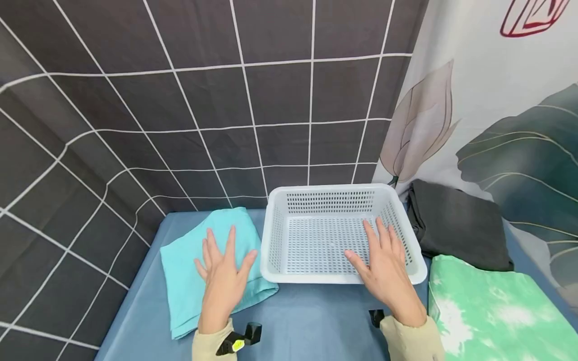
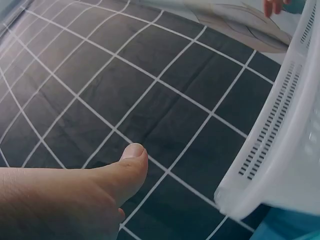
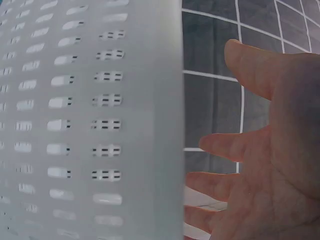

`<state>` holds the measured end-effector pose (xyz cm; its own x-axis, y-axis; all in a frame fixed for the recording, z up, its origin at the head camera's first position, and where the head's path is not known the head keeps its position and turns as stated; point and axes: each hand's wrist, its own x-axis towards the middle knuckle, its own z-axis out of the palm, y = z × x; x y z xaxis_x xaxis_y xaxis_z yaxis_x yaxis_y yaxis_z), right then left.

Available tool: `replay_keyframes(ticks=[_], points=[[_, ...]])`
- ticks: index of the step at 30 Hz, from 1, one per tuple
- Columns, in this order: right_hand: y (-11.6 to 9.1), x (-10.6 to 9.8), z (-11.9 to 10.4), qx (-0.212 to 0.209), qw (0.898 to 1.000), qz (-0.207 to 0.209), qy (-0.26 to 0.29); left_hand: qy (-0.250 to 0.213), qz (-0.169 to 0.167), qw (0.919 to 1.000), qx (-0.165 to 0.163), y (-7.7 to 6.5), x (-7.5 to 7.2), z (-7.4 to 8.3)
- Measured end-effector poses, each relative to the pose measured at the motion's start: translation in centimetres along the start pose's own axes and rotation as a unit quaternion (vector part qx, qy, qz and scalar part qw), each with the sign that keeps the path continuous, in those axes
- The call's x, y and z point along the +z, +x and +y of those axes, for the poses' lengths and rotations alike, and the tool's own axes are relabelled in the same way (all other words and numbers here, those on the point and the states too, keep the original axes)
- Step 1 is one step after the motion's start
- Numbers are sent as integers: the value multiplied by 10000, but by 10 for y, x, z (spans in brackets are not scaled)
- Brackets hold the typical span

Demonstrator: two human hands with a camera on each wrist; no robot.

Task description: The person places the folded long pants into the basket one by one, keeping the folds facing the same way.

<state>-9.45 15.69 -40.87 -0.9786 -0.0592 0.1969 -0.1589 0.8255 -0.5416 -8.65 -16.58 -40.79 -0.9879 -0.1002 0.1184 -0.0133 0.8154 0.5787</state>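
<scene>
A white perforated plastic basket [image 1: 280, 235] sits on the blue surface, with nothing inside it. To its left lies a folded turquoise cloth [image 1: 185, 265]. My left hand [image 1: 222, 281] is spread over that cloth, palm down, holding nothing; its thumb [image 2: 132, 159] shows in the left wrist view, apart from the basket. Over the basket's front right part my right hand [image 1: 386, 265] is held with fingers spread and nothing in its grasp. In the right wrist view the basket wall [image 3: 155, 125] stands right beside the fingertips.
Right of the basket lies a folded black cloth [image 1: 456, 225], with a folded green and white tie-dye cloth [image 1: 501, 306] in front of it. A dark grid-patterned curtain [image 1: 280, 95] rises behind and at the left. A white leaf-print curtain [image 1: 478, 100] hangs at the right.
</scene>
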Motion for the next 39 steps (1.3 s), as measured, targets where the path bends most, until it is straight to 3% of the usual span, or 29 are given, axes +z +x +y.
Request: replay_keyframes(ticks=[6,15,23,31,34,39], points=[[-3,3,-5,-223,9997,112,38,177,-121,9996,-195,-1,-10,-9],[-4,11,-16,-673,9971,320,133,316,-107,9992,-213,5,-25,-21],[-7,20,-32,-894,9954,169,314,436,-113,9987,-250,6,-37,-38],[-13,30,-44,-1403,9883,466,387,600,-116,9975,-355,10,-47,-55],[-16,34,-51,-1559,9855,459,495,608,-252,9968,-464,12,-51,-61],[-21,38,-62,-1683,9831,320,649,335,-755,9949,-583,17,-56,-67]])
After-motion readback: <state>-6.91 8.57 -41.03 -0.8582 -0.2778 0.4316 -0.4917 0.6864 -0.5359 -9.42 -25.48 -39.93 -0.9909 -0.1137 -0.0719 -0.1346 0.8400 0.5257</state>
